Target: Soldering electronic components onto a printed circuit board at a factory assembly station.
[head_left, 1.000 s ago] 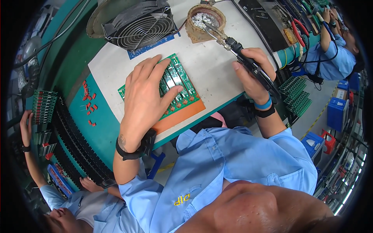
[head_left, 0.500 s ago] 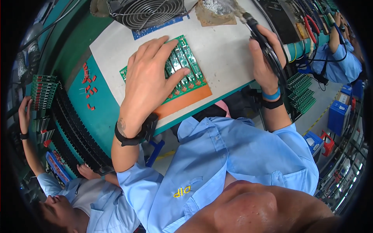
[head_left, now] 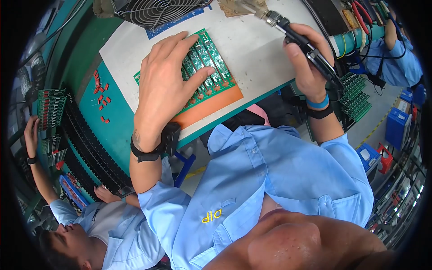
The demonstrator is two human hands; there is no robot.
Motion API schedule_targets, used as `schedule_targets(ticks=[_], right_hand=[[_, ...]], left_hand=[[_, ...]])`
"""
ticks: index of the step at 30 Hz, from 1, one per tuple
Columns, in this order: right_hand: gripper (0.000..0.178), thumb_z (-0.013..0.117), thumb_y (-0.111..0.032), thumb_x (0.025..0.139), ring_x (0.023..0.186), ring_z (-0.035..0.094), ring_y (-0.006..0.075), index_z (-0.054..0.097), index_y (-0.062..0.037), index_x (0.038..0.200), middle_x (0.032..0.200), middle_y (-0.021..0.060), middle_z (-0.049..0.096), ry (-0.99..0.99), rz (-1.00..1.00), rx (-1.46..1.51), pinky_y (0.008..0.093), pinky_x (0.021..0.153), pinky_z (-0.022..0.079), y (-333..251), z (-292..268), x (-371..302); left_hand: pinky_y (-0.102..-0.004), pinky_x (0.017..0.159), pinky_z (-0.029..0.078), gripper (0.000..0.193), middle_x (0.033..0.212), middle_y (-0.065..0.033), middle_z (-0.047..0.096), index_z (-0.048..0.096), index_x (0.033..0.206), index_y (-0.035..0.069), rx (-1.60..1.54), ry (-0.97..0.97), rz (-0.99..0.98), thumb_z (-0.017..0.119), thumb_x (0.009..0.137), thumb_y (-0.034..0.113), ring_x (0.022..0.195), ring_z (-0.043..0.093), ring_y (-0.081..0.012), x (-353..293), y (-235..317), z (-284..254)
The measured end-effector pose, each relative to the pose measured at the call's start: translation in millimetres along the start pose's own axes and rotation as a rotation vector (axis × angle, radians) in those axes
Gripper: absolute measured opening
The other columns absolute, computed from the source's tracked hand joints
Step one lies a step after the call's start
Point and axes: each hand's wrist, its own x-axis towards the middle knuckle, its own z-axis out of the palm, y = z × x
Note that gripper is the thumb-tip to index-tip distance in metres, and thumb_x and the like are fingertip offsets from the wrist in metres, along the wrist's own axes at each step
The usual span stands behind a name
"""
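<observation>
My left hand (head_left: 157, 85) lies over a green circuit board panel (head_left: 218, 56), fingers stretched out and thumb apart across its narrow rows. The panel rests on an orange sheet (head_left: 211, 104) on the pale work surface, and my palm hides its left part. In my right hand (head_left: 309, 81), raised to the right of the panel, is a soldering iron (head_left: 284, 26) with a black handle and metal collar. The iron points up and left, toward a brown pad (head_left: 240, 9) at the top edge; its tip is blurred.
A round fan (head_left: 157, 11) stands behind the panel. Red components (head_left: 103, 100) lie scattered on the green mat. At left, a co-worker's hand (head_left: 31, 132) reaches to upright boards (head_left: 50, 108) beside black racks (head_left: 90, 139). More boards (head_left: 354, 96) are stacked at right, near red-handled pliers (head_left: 361, 17).
My right hand has turned the soldering iron to a flatter slant, showing more of its handle. My left hand remains on the panel. The whole view has shifted slightly.
</observation>
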Motion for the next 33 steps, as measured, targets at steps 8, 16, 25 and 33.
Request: schedule_targets(ticks=[8, 16, 25, 33], right_hand=[[0.038, 0.073, -0.005, 0.095, 0.093, 0.065, 0.0215, 0.062, 0.0060, 0.130, 0.103, 0.0166, 0.067, -0.156, -0.066, 0.077, 0.0319, 0.083, 0.052, -10.1, 0.3, -13.6], [0.038, 0.076, -0.008, 0.095, 0.093, 0.066, 0.0232, 0.062, 0.0057, 0.129, 0.103, 0.0177, 0.068, -0.186, -0.104, 0.057, 0.0322, 0.083, 0.052, -20.8, 4.6, -7.8], [0.037, 0.075, -0.009, 0.096, 0.091, 0.065, 0.0214, 0.063, 0.0042, 0.129, 0.102, 0.0160, 0.067, -0.110, -0.078, 0.047, 0.0314, 0.082, 0.052, -54.1, 1.4, -3.8], [0.034, 0.072, -0.007, 0.097, 0.092, 0.062, 0.0187, 0.062, 0.0039, 0.128, 0.103, 0.0137, 0.066, -0.125, -0.059, 0.079, 0.0295, 0.083, 0.050, -85.4, 1.8, -2.7]], left_hand=[[-0.0486, 0.107, 0.045, 0.062, 0.141, -0.0160, 0.063, 0.068, 0.133, 0.006, 0.003, -0.005, 0.005, 0.086, 0.082, 0.035, 0.130, 0.057, -0.0366, 1.6, 9.9, 0.0], [-0.0475, 0.110, 0.046, 0.063, 0.140, -0.0193, 0.065, 0.066, 0.135, 0.003, 0.038, 0.014, 0.028, 0.086, 0.082, 0.030, 0.130, 0.059, -0.0388, -0.6, 18.3, -15.0], [-0.0457, 0.103, 0.049, 0.056, 0.132, -0.0186, 0.068, 0.068, 0.132, 0.005, -0.017, 0.125, -0.022, 0.084, 0.085, 0.030, 0.124, 0.063, -0.0359, -12.7, 40.2, -73.6], [-0.0391, 0.092, 0.056, 0.037, 0.117, -0.0161, 0.074, 0.069, 0.125, 0.003, 0.248, 0.540, -0.066, 0.079, 0.091, 0.015, 0.108, 0.072, -0.0310, 13.5, -35.3, -178.3]])
